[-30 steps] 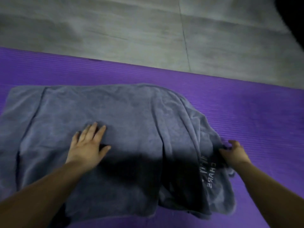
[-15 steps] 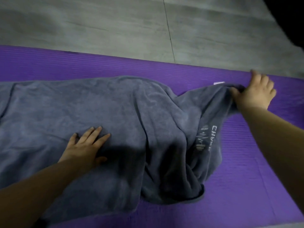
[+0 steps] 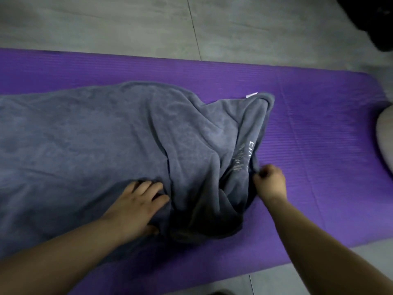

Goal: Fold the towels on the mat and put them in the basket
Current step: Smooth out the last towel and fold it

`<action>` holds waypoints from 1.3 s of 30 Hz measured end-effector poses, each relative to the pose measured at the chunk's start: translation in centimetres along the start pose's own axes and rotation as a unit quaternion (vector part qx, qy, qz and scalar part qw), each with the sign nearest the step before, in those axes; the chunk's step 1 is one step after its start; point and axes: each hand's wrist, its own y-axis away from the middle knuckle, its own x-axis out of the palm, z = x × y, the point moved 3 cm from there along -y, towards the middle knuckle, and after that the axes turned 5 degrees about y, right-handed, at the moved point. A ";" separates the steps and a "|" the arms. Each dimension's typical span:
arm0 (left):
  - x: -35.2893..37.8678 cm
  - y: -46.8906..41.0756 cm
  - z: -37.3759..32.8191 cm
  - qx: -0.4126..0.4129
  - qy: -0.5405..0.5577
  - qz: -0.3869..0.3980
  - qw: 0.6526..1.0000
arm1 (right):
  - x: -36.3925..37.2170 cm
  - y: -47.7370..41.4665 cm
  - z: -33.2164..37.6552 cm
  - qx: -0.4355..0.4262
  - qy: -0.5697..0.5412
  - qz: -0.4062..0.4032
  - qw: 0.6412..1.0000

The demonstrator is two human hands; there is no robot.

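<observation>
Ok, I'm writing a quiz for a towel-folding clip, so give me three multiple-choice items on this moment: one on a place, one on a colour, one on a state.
1. Where does the left hand rest?
A. on the towel
B. on a chair
C. lifted in the air

2. What colour is the mat?
A. green
B. purple
C. red

3. What is the right hand doing?
A. lying flat and open
B. pinching the towel's edge
C. hanging loose, holding nothing

Answers: 1 A, its fingers lie spread on the grey cloth; 2 B, purple shows all round the towel; 3 B, its curled fingers close on the towel's right edge.
</observation>
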 end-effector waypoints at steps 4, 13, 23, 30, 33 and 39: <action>-1.4 -0.3 0.5 0.025 0.078 -0.048 0.995 | -5.9 -1.5 -1.9 0.098 -0.121 -0.164 0.974; -2.7 1.2 2.7 -0.008 0.140 -0.049 0.989 | -8.9 -3.8 -3.5 0.082 0.175 -0.122 0.974; -5.7 -4.6 8.9 -0.389 0.164 -0.006 0.907 | -2.4 -10.5 5.5 -0.027 0.165 0.008 0.986; -8.3 -6.7 9.7 -0.384 0.157 -0.214 0.884 | -6.8 -12.4 8.1 -0.073 0.028 -0.169 0.983; -9.3 -6.7 11.1 -0.335 0.189 -0.260 0.886 | -8.4 -13.5 10.3 -0.112 -0.048 -0.169 0.978; -4.0 -3.1 7.1 -0.166 0.037 -0.052 0.984 | -5.3 -11.0 2.7 0.029 0.062 -0.051 0.996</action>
